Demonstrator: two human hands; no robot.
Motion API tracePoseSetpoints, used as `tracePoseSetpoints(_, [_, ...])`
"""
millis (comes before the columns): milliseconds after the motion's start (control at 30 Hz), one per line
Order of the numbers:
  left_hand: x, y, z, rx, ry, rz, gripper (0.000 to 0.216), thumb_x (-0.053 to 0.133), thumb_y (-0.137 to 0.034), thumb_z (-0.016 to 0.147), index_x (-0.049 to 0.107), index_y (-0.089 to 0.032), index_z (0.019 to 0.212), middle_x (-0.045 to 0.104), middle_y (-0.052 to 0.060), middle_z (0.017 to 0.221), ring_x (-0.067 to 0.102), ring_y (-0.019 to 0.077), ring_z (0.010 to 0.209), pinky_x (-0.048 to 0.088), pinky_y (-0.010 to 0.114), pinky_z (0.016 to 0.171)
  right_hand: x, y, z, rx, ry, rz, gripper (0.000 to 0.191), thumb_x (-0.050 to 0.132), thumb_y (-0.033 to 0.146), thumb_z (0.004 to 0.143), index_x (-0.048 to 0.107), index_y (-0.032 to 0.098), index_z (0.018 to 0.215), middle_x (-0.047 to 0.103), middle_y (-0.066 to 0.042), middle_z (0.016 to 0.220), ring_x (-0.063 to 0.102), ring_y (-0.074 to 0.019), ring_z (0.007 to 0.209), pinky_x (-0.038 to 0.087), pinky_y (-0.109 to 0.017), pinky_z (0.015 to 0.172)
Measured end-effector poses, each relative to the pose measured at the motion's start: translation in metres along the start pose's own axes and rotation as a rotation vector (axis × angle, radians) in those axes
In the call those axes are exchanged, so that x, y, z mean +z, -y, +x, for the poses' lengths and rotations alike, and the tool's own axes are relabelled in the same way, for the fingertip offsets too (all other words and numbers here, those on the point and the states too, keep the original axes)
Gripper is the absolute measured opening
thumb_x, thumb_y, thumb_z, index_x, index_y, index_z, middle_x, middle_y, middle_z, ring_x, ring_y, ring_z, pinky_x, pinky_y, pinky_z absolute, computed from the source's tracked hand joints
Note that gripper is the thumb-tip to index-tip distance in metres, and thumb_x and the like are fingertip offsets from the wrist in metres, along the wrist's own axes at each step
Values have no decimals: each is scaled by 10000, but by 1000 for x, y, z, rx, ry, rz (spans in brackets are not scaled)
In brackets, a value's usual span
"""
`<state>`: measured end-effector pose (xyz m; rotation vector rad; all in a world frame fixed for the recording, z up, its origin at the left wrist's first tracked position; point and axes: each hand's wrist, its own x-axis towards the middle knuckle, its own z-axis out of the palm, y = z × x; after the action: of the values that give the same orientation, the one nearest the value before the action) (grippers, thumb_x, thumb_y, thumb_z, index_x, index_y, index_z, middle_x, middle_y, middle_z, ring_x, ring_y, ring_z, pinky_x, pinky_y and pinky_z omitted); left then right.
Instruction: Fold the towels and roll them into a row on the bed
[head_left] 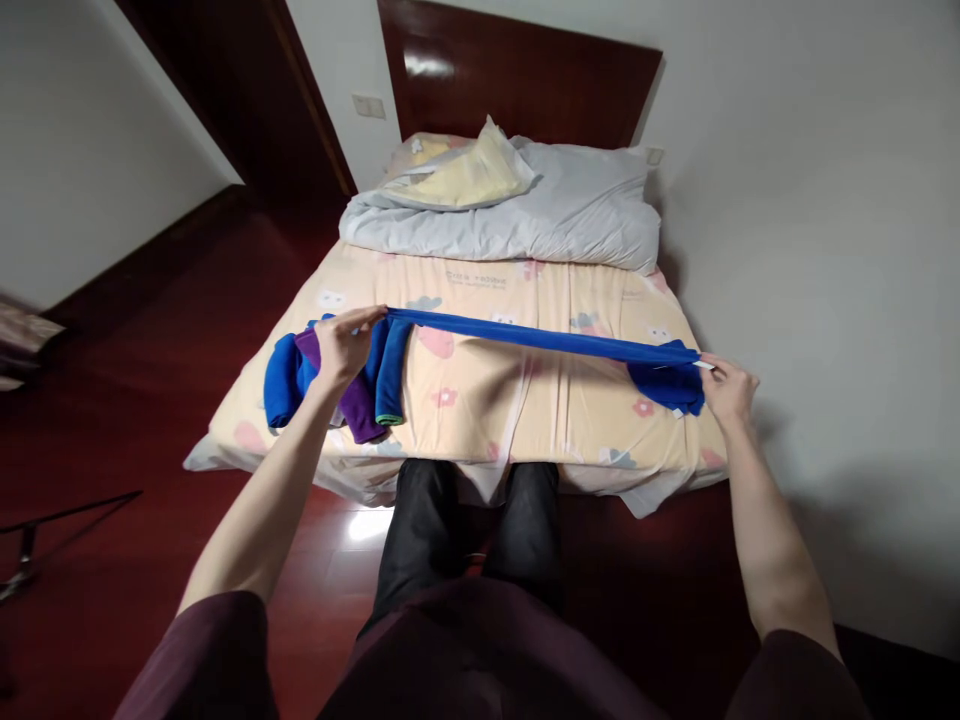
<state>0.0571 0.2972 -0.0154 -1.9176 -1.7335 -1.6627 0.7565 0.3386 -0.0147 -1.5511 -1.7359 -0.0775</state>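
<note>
A blue towel (540, 336) is stretched in a narrow band above the bed, held at both ends. Pinching its left end is my left hand (347, 340), fingers closed. My right hand (727, 388) grips the other end, where a small white tag sticks out. Below and behind my left hand lie several folded or rolled cloths: a blue one (281, 385), a purple one (361, 408) and a blue one with a green edge (391, 375). Another blue cloth (667, 382) lies bunched on the bed close to my right hand, partly covered by the stretched towel.
The bed has a peach patterned sheet (450, 420). Toward the dark wooden headboard (517, 75) lie a grey-white quilt (585, 200) and a yellow pillow (472, 170). A white wall (840, 250) runs along the right. My legs stand against the bed's near edge.
</note>
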Motion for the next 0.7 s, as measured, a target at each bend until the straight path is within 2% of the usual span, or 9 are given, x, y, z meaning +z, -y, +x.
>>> tracePoseSetpoints(133, [13, 35, -65, -70, 164, 19, 309, 568, -365, 956, 812, -176, 968, 802, 69, 1067, 767, 242, 1018, 617, 403, 969, 43, -27, -46, -13, 78, -1, 344, 503, 131, 878, 779, 134, 1083, 761, -145, 1196, 734, -247, 1080, 612, -398, 956])
tracePoseSetpoints(233, [27, 69, -120, -159, 374, 8, 353, 521, -366, 943, 812, -168, 964, 803, 83, 1052, 767, 262, 1008, 617, 434, 967, 76, -48, -83, 24, 190, -29, 394, 464, 92, 837, 786, 124, 1062, 766, -154, 1177, 728, -254, 1091, 556, -426, 1066])
tracePoseSetpoints(367, [44, 100, -177, -254, 682, 83, 352, 476, -276, 921, 811, -202, 999, 796, 87, 1090, 746, 263, 1048, 592, 425, 999, 111, -67, -127, 162, 339, -58, 424, 459, 76, 805, 792, 125, 1062, 781, -161, 1131, 724, -269, 1108, 538, -437, 1096])
tracePoseSetpoints(433, [49, 106, -192, -199, 791, 160, 348, 468, -226, 911, 810, -216, 977, 785, 100, 1119, 706, 272, 1131, 568, 429, 1028, 121, -74, -143, 204, 406, -65, 425, 471, 72, 794, 797, 140, 1056, 790, -146, 1101, 732, -268, 1089, 548, -429, 1089])
tracePoseSetpoints(533, [53, 105, -199, -38, 900, 300, 339, 464, -160, 890, 798, -207, 926, 750, 139, 1161, 627, 305, 1213, 528, 466, 1053, 127, -84, -159, 213, 497, -80, 429, 464, 64, 799, 799, 141, 1057, 787, -142, 1117, 739, -267, 1075, 555, -419, 1087])
tracePoseSetpoints(600, [53, 101, -200, 29, 960, 377, 334, 463, -124, 866, 785, -194, 920, 728, 158, 1114, 627, 311, 1129, 531, 473, 1006, 127, -92, -164, 198, 539, -93, 450, 442, 54, 810, 795, 131, 1079, 772, -146, 1172, 731, -263, 1109, 544, -415, 1108])
tracePoseSetpoints(700, [49, 96, -200, 49, 1022, 435, 333, 464, -83, 832, 768, -189, 916, 700, 153, 999, 625, 299, 993, 536, 444, 928, 124, -102, -170, 178, 585, -126, 468, 443, 51, 812, 787, 136, 1118, 749, -139, 1242, 712, -262, 1171, 530, -416, 1135])
